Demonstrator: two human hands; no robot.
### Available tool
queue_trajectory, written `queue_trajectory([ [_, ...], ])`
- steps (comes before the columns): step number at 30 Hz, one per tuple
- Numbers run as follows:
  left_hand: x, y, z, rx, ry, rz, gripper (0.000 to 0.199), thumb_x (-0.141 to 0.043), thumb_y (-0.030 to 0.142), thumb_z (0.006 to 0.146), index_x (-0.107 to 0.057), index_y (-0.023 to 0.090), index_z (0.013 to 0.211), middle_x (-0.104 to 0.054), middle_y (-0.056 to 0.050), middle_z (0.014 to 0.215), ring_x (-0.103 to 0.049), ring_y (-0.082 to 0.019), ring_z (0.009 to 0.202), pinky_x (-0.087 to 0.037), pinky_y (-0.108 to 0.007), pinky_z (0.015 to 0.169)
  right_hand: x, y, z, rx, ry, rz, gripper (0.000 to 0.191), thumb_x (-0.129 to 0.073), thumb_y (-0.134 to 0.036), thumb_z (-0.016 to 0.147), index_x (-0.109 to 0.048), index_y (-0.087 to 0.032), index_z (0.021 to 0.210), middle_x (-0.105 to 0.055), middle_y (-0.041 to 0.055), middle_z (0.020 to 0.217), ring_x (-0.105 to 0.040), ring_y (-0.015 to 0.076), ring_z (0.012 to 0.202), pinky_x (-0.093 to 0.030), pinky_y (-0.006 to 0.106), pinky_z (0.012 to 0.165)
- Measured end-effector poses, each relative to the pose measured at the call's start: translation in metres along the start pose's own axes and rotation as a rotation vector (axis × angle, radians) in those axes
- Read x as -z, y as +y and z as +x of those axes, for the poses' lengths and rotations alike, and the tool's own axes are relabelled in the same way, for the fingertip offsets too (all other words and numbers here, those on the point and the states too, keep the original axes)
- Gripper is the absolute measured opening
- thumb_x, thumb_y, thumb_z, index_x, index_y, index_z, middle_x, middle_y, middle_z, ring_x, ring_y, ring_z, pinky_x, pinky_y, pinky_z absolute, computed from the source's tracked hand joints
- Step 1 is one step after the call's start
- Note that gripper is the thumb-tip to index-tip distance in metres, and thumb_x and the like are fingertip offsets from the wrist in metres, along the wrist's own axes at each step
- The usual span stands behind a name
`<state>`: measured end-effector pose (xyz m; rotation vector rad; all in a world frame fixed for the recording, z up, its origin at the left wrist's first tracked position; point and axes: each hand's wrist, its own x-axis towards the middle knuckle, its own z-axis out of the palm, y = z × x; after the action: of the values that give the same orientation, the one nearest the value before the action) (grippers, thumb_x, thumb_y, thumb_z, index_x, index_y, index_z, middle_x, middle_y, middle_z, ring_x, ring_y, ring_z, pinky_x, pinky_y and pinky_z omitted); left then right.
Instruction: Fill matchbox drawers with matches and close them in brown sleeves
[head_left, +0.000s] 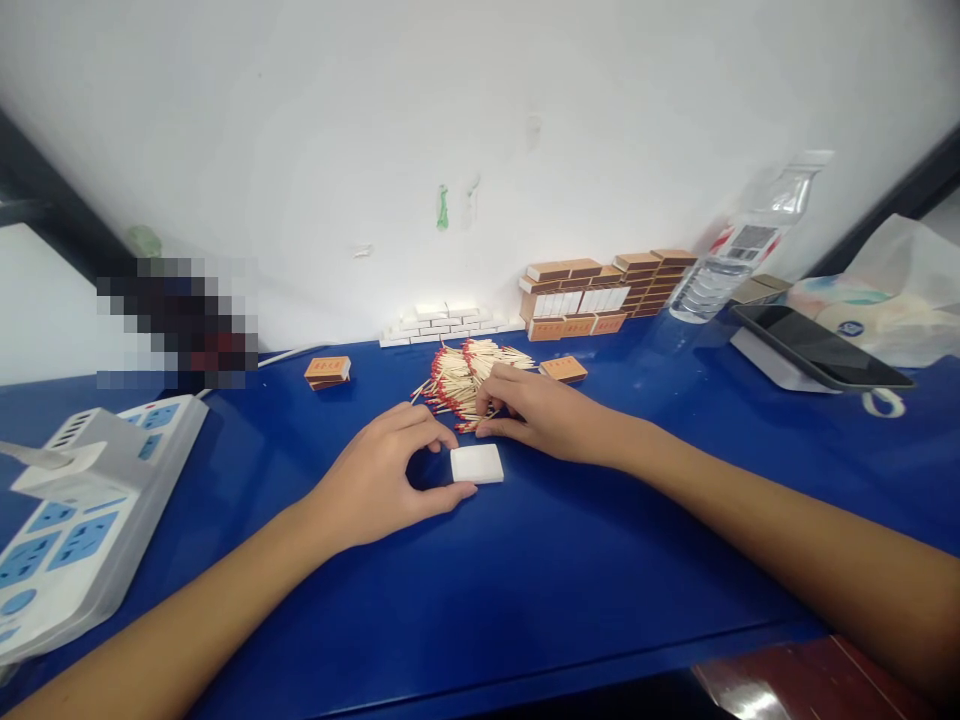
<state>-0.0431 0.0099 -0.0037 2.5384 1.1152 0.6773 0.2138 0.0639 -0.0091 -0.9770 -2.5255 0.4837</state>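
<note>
The left hand (390,465) is curving around the left side of a small white tray (478,464) on the blue tabletop (495,600), thumb and fingers standing apart. The right hand (536,410) is reaching into the near right part of the red-tipped match pile (457,385), just beyond the tray; its thumb and fingertips are bending close, but whether they are gripping any matches I cannot tell. Stacked matchboxes (577,300) are standing at the far right of the pile.
</note>
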Motion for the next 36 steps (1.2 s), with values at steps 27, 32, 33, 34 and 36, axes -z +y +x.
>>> queue_trajectory([
  [27,-0.001,0.0,-0.001,-0.013,0.011,-0.002,0.024,-0.079,0.041,0.09,-0.072,0.022,0.103,-0.066,-0.003,0.095,-0.06,-0.021,0.089,-0.049,-0.037,0.08,0.001,-0.008,-0.004,-0.126,-0.072,-0.016,0.012,-0.063,-0.029,0.105,-0.062,-0.019,0.098,-0.068,0.0068,0.102,-0.061,0.0199,0.089,-0.043,0.031,0.075],
  [32,0.0,0.0,0.0,-0.019,0.011,0.009,0.024,-0.079,0.042,0.09,-0.072,0.022,0.102,-0.066,-0.003,0.094,-0.06,-0.021,0.089,-0.049,-0.037,0.079,0.001,-0.012,-0.002,-0.166,-0.114,-0.077,0.013,-0.061,-0.027,0.106,-0.061,-0.018,0.096,-0.067,0.008,0.107,-0.063,0.0199,0.089,-0.045,0.031,0.076],
  [33,0.0,0.0,0.0,-0.021,0.014,0.01,0.024,-0.079,0.042,0.09,-0.072,0.022,0.103,-0.066,-0.003,0.094,-0.06,-0.021,0.089,-0.049,-0.037,0.079,0.002,-0.013,-0.002,-0.167,-0.116,-0.083,0.013,-0.061,-0.027,0.106,-0.061,-0.018,0.096,-0.067,0.008,0.107,-0.063,0.0198,0.089,-0.045,0.031,0.076],
  [34,0.0,-0.001,-0.001,-0.023,0.017,0.011,0.024,-0.079,0.041,0.09,-0.072,0.022,0.103,-0.066,-0.003,0.094,-0.06,-0.021,0.089,-0.049,-0.036,0.079,0.002,-0.013,-0.002,-0.172,-0.117,-0.085,0.012,-0.061,-0.027,0.106,-0.061,-0.018,0.097,-0.067,0.0079,0.107,-0.063,0.0199,0.089,-0.045,0.031,0.076],
  [36,0.0,-0.001,-0.001,-0.03,0.029,0.012,0.023,-0.078,0.04,0.091,-0.072,0.022,0.103,-0.066,-0.003,0.094,-0.06,-0.021,0.089,-0.049,-0.036,0.079,0.003,-0.014,-0.001,-0.193,-0.119,-0.083,0.013,-0.06,-0.028,0.107,-0.061,-0.018,0.099,-0.067,0.0079,0.106,-0.063,0.0203,0.09,-0.045,0.032,0.076],
])
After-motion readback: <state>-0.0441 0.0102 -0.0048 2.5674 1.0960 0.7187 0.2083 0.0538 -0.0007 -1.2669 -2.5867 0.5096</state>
